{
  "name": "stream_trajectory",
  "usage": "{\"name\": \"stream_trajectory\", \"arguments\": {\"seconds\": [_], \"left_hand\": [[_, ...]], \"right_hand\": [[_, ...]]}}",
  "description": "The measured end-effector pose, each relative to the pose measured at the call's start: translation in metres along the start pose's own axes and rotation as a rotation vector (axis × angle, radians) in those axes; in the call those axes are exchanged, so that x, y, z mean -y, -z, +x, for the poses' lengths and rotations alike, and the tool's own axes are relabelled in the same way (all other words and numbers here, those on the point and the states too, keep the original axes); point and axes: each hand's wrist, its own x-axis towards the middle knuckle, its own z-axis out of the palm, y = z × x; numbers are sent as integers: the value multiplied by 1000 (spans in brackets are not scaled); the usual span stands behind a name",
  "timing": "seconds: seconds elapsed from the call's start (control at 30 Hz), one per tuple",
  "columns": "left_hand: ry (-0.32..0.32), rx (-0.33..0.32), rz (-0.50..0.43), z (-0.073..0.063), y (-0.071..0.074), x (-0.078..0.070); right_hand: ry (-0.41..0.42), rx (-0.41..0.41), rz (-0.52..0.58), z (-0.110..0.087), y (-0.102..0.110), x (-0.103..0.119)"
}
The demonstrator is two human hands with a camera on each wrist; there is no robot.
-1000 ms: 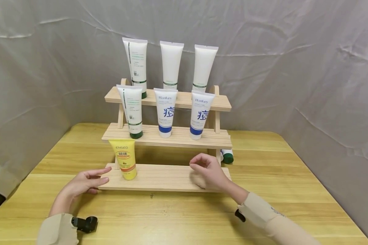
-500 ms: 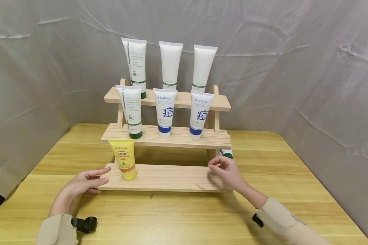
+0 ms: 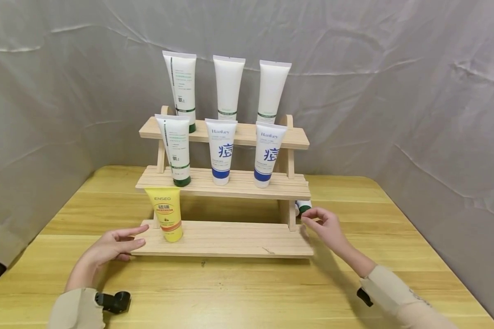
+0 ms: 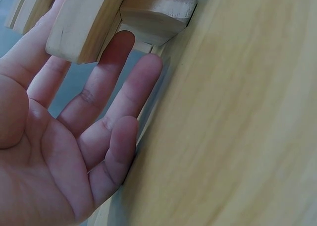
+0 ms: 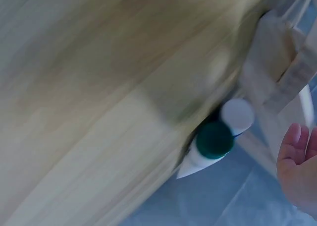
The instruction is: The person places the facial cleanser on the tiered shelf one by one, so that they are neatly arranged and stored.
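Observation:
In the head view, a yellow tube (image 3: 166, 214) stands at the left of the wooden rack's bottom shelf (image 3: 230, 238). Around the left end of that shelf, my left hand (image 3: 107, 248) rests with fingers extended; the left wrist view shows its fingertips against the board end (image 4: 81, 37). Just past the shelf's right end hovers my right hand (image 3: 329, 230), fingers loosely bent, with nothing seen in it. Closest to it is a green-capped white tube (image 3: 304, 204) behind the rack. The right wrist view shows its green cap (image 5: 215, 139) beside a white cap (image 5: 237, 116).
On the middle shelf (image 3: 240, 187) stand a green-capped tube (image 3: 178, 151) and two blue-banded tubes, one at the centre (image 3: 221, 151) and one at the right (image 3: 268, 153). Three white tubes stand on the top shelf (image 3: 290, 137). Grey cloth (image 3: 354, 91) surrounds the wooden table (image 3: 230, 292).
My right hand has moved rightward, from above the bottom shelf's right part to beyond its end. The left hand and the tubes on the rack stay in place.

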Motion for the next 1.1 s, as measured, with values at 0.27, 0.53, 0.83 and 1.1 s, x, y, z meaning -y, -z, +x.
{"name": "stream_trajectory", "arguments": {"seconds": [0.27, 0.53, 0.83, 1.1], "left_hand": [[1, 0, -8, 0, 0, 1], [-4, 6, -7, 0, 1, 1], [-20, -1, 6, 1, -1, -2], [-9, -4, 19, 0, 0, -2]], "right_hand": [[23, -53, -195, 17, 21, -29], [-33, -57, -272, 34, 29, -40], [-86, 12, -314, 46, 31, -55], [-353, 104, -108, 51, 30, -69]]}}
